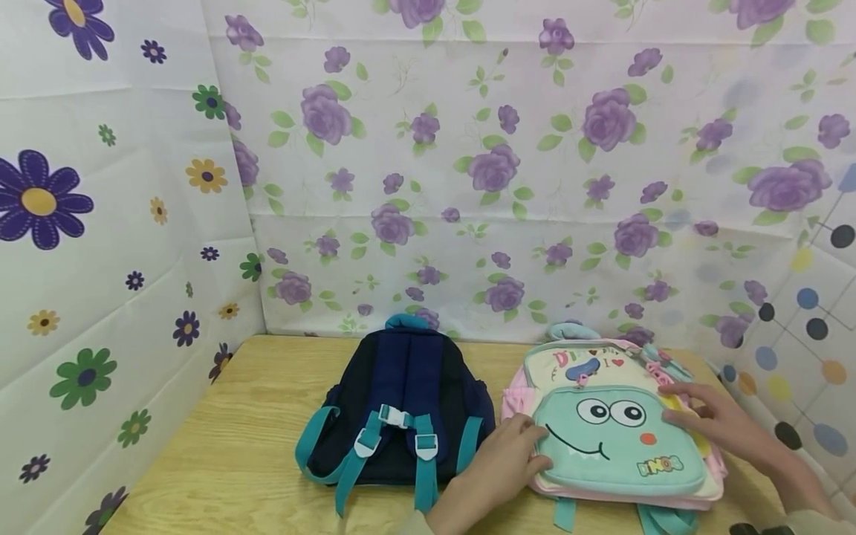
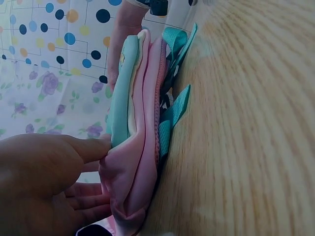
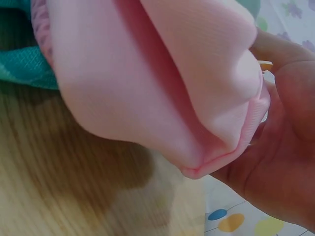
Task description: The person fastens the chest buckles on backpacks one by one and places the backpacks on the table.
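Touching the left side of a mint-and-pink backpack (image 1: 614, 423) with the left hand (image 1: 498, 462), relaxed and unclenched. Laying its thumb at the edge of the mint front pocket (image 1: 622, 453), with fairly straight fingers against the pink side pocket (image 2: 129, 184). Touching the opposite edge with the right hand (image 1: 730, 425), equally loose, with extended fingers over the bag's border and the palm close beside pink fabric in the right wrist view.

Lying on the wooden table (image 1: 241, 431), right of centre in the head view, face up, with teal straps (image 1: 669, 520) underneath and poking out at the near end. Showing on the front pocket 2 round eyes, 1 curved smile, 1 orange dot and small colourful lettering.

Having, just to the left, a navy backpack (image 1: 408, 379), strap side up, with 1 white buckle (image 1: 394, 417) and 2 white adjusters on teal webbing. Backed by a rose-patterned cloth (image 1: 441, 148); flanked on the left by a flower-printed cloth (image 1: 134, 282), on the right by a dotted cloth (image 1: 805, 331).
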`<state>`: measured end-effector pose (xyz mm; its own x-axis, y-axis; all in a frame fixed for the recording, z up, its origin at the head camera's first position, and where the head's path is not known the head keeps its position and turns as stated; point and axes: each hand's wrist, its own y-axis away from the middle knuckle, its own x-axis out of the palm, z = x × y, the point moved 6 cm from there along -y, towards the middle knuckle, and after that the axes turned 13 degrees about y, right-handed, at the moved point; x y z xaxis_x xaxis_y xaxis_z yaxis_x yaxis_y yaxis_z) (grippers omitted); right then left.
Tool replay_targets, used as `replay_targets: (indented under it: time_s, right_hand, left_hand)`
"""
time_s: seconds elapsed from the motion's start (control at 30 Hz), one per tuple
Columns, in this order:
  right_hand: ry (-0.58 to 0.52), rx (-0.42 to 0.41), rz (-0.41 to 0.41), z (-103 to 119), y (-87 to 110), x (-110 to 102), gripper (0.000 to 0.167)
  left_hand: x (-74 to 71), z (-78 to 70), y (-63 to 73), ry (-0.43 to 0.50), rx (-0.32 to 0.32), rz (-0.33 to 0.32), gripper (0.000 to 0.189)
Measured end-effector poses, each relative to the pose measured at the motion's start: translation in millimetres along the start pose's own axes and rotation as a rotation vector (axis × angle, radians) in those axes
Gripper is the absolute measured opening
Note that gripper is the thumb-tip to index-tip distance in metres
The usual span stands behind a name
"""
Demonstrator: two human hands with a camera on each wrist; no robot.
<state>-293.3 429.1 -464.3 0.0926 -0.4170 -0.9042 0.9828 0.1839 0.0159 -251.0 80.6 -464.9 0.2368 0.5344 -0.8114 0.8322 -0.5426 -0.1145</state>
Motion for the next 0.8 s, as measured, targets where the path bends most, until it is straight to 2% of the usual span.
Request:
replay_targets:
  time_s: [0.23,0.57,0.8]
  right_hand:
    - [-0.045,0.013,0.003,11.5,8.2,-20.4,0.058]
    - [0.014,-0.022,-0.115,17.5,13.1,-45.1,0.053]
    - [-0.148,-0.05,-0.145,30.0,22.1,-57.7,0.056]
  left_hand:
    - [4.5,-4.8,-2.6,0.039,-0.036,0.032,0.041]
    - [8.8,-6.7,-8.4,0.102,-0.015,0.059,0.041]
    - [11.9,-8.1,-11.4,0.164,0.01,0.11,0.045]
